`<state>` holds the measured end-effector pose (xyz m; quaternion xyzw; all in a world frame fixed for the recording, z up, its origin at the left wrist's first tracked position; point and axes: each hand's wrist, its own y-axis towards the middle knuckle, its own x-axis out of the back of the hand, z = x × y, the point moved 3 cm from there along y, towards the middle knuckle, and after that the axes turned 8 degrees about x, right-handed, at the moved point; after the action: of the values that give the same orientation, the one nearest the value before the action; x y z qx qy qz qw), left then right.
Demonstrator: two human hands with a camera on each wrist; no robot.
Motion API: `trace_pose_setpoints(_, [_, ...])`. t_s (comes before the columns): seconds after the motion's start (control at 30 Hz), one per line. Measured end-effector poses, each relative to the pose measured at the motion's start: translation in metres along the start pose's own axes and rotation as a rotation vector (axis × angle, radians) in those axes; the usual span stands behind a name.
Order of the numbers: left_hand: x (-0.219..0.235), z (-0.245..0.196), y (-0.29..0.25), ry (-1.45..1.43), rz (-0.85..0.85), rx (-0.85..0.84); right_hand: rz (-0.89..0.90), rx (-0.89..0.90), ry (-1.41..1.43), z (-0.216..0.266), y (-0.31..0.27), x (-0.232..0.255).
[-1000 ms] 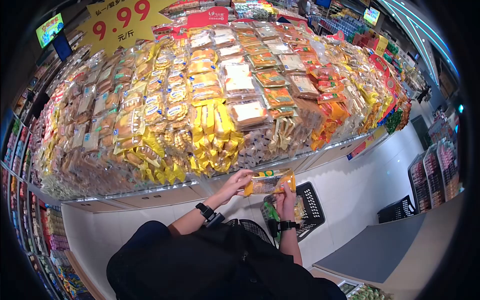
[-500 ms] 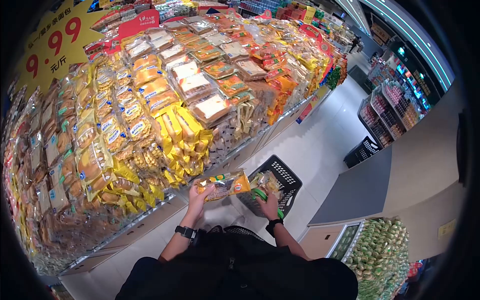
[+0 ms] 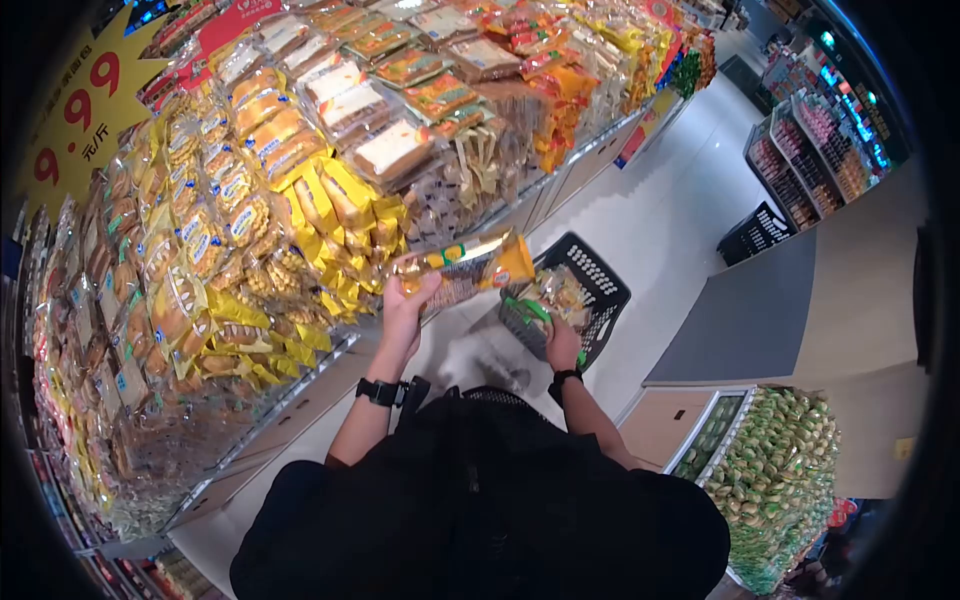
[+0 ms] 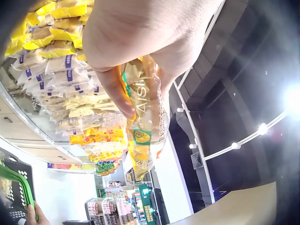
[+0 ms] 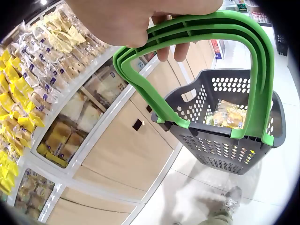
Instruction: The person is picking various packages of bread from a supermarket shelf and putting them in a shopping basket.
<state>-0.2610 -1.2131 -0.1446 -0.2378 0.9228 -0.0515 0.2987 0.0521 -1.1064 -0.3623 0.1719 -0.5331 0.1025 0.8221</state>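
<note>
My left hand grips one end of a yellow and clear plastic-wrapped packet, its thumb lying across the wrapper. In the left wrist view the packet points away from the palm, pinched between thumb and fingers. My right hand holds the green handle of a dark shopping basket. The right wrist view shows the fingers curled round the handle, with the basket hanging beneath it. Wrapped food packets lie inside the basket.
A long display heaped with wrapped breads runs along the left and front, its wooden cabinets below. At the right a case of green packaged goods stands beside a grey panel. Another black basket sits by shelves farther off.
My right hand has let go of the packet and taken the basket's green handle. The left hand alone now holds the packet. The head view has turned to the right.
</note>
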Motion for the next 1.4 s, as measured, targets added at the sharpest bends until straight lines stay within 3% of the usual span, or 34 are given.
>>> trace_pose_setpoints(0.1, [-0.028, 0.012, 0.021, 0.05, 0.024, 0.023, -0.031, 0.033, 0.023, -0.027, 0.016, -0.004])
trace_pose_setpoints(0.17, [-0.059, 0.02, 0.03, 0.111, 0.03, 0.005, -0.171, 0.066, 0.027, -0.045, 0.03, -0.002])
trace_pose_setpoints(0.4, [-0.167, 0.056, 0.07, 0.252, 0.051, -0.06, -0.105, -0.026, 0.067, -0.107, 0.096, 0.03])
trace_pose_setpoints(0.53, [-0.205, 0.089, 0.085, 0.291, -0.007, 0.007, -0.167, -0.05, 0.106, -0.15, 0.118, 0.029])
trace_pose_setpoints(0.63, [-0.233, 0.116, 0.092, 0.265, 0.014, 0.017, -0.06, -0.13, 0.039, -0.172, 0.133, 0.041])
trace_pose_setpoints(0.73, [-0.263, 0.138, 0.106, 0.314, 0.03, 0.035, -0.073, -0.163, 0.08, -0.198, 0.155, 0.047])
trace_pose_setpoints(0.83, [-0.287, 0.158, 0.125, 0.386, 0.039, 0.085, -0.056, -0.165, 0.081, -0.22, 0.175, 0.053])
trace_pose_setpoints(0.9, [-0.303, 0.169, 0.138, 0.463, 0.081, 0.107, 0.063, -0.265, 0.153, -0.239, 0.188, 0.05])
trace_pose_setpoints(1.2, [-0.368, 0.199, 0.196, 0.44, 0.183, 0.141, -0.068, -0.123, 0.159, -0.31, 0.247, 0.062])
trace_pose_setpoints(1.3, [-0.369, 0.215, 0.23, 0.415, 0.166, 0.16, 0.035, -0.172, 0.17, -0.325, 0.267, 0.078])
trace_pose_setpoints(1.4, [-0.386, 0.214, 0.269, 0.414, 0.196, 0.174, 0.001, -0.182, 0.197, -0.334, 0.287, 0.095])
